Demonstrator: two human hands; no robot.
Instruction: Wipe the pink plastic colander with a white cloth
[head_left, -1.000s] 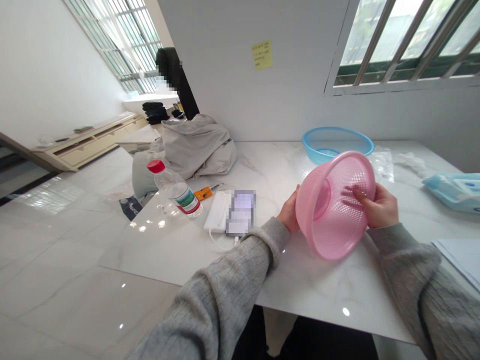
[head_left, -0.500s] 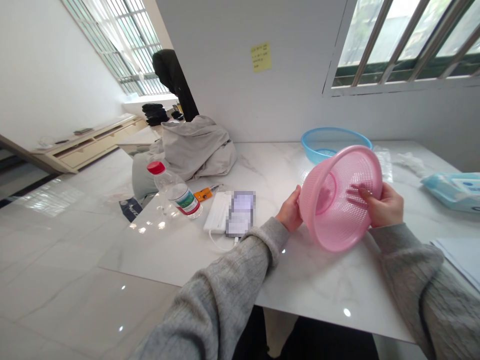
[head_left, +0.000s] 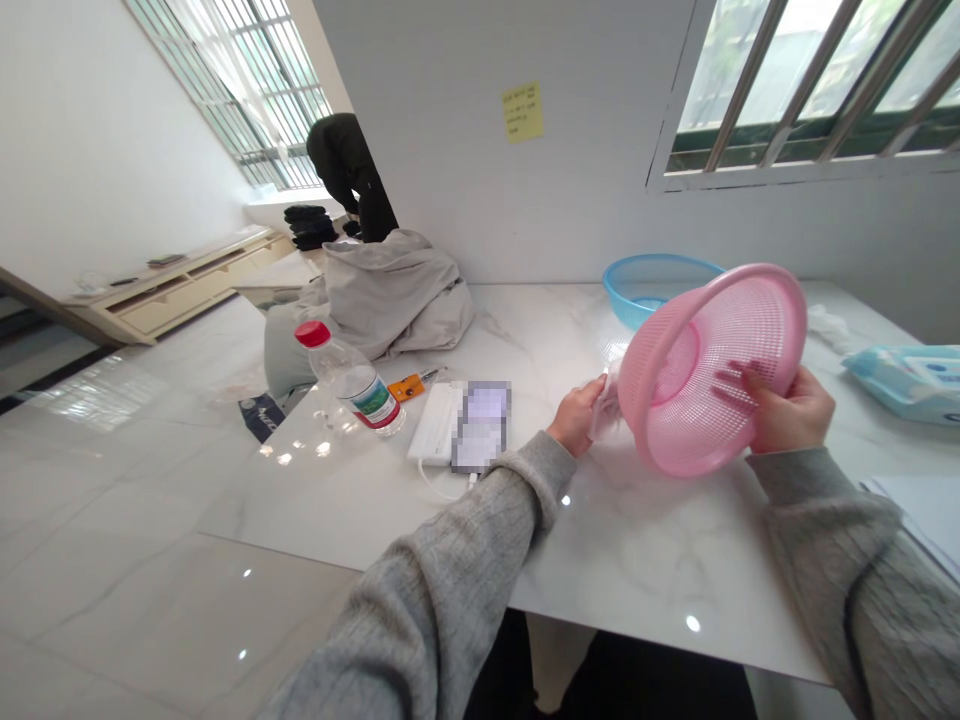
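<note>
Right hand (head_left: 793,412) cups perforated pink plastic colander (head_left: 709,370); left hand (head_left: 576,418) pinches cloth (head_left: 606,408).

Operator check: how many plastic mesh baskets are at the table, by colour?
Pink round plastic mesh basket: 1
Blue round plastic mesh basket: 1
Total: 2
</note>
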